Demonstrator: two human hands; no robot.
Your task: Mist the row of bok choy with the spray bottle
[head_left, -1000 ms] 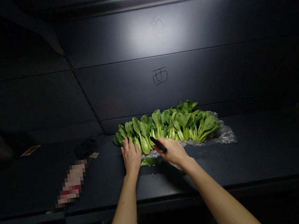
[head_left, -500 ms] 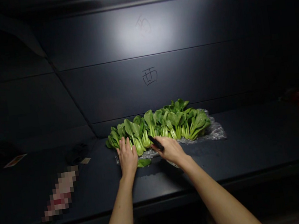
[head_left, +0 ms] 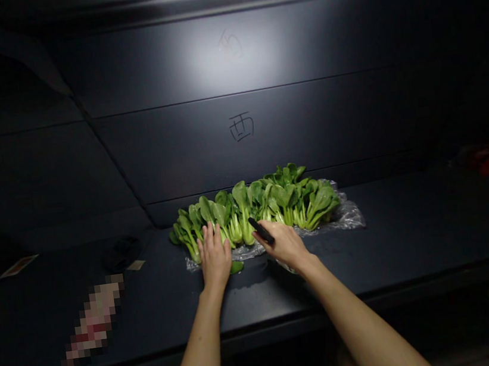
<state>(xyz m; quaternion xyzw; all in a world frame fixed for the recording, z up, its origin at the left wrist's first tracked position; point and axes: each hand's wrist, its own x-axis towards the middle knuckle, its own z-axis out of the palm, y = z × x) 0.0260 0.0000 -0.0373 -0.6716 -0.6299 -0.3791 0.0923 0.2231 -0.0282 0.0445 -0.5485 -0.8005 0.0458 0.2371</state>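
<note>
On the dark shelf, leafy greens are ranged upright on plastic film — laid, probably, to keep them clean. The left hand is held open at the stalks, perhaps to steady them; by the right hand a black handle is gripped — its lower end hidden.

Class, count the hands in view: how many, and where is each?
2: the left hand is at the greens, toward their left end; the right hand grips a black object before their middle.
</note>
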